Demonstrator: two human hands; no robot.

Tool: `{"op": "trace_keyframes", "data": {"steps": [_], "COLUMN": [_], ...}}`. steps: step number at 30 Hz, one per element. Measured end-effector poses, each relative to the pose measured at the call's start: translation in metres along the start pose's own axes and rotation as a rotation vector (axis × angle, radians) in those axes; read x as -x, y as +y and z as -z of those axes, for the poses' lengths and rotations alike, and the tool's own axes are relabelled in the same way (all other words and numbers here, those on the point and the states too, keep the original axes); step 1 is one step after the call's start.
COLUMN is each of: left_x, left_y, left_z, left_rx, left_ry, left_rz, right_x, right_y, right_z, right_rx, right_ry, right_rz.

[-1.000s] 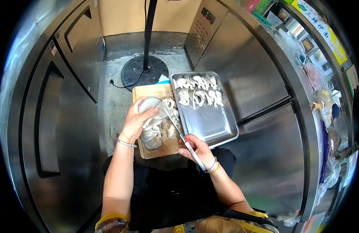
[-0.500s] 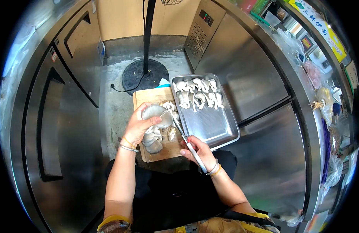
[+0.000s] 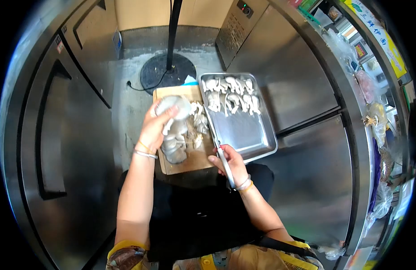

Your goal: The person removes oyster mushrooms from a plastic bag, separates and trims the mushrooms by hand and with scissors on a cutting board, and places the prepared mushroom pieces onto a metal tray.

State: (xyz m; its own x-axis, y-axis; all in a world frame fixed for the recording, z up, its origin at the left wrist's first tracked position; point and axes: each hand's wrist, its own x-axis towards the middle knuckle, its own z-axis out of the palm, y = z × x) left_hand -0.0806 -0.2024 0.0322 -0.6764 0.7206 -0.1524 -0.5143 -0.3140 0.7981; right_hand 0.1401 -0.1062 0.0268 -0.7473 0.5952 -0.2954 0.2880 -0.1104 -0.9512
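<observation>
My left hand (image 3: 155,124) is closed around a pale grey oyster mushroom (image 3: 175,107), its thumb lying across the cap, above the wooden cutting board (image 3: 194,166). A pile of oyster mushrooms (image 3: 174,146) lies on the board beneath and beside that hand, with trimmed pieces (image 3: 198,123) to its right. In my right hand (image 3: 232,164) is a knife (image 3: 223,163), its long silver handle in the fingers. The narrow blade points away from me, along the seam between board and metal tray (image 3: 244,135), apart from the held mushroom. Mushroom pieces (image 3: 232,92) fill the tray's far part in two rows.
Stainless steel cabinets stand close on the left (image 3: 86,135) and right (image 3: 307,171). Behind the board are a black pole's round base (image 3: 168,72) and a cable (image 3: 143,89). Plastic bags (image 3: 374,117) and other goods line the right-hand counter.
My left hand has lifted the mushroom away from the blade, up and slightly left. The right hand with the knife has stayed near the tray's edge. The whole view has shifted slightly.
</observation>
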Motion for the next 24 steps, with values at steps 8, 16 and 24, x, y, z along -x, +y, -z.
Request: {"op": "trace_keyframes", "data": {"steps": [8,16,24], "left_x": [-0.012,-0.011,-0.006], "left_y": [-0.006,-0.010,-0.031], "left_z": [0.019,0.016,-0.003], "left_rx": [0.238,0.198,0.203], "left_ry": [0.140,0.092,0.023], "left_rz": [0.045,0.040,0.127], "right_x": [-0.018,-0.040,-0.015], "right_y": [0.070,0.081,0.032], "right_z": [-0.040,-0.053,-0.032], "right_rx": [0.400,0.828,0.745], "right_ry": [0.258,0.248,0.137], "right_rz": [0.219,0.299,0.572]}}
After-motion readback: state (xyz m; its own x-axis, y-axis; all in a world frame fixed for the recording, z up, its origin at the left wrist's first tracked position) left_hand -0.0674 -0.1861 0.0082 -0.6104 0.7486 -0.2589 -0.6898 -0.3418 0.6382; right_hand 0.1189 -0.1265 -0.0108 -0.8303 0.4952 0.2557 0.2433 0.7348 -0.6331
